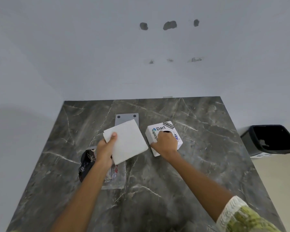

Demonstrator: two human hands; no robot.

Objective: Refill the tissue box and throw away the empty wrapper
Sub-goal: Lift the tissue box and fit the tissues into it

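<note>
My left hand grips a square white stack of tissues by its near left corner, thumb on top, held just above the dark marble table. My right hand rests on top of the white cube tissue box with stickers reading "Dart" and "code", fingers at its dark round opening. The box sits right of the stack. Under my left forearm lies the clear plastic wrapper with red print, flat on the table.
A grey flat plate with two dark holes lies behind the tissue stack. A crumpled black printed bag lies left of my left wrist. A black waste bin stands on the floor at the right, beyond the table's edge.
</note>
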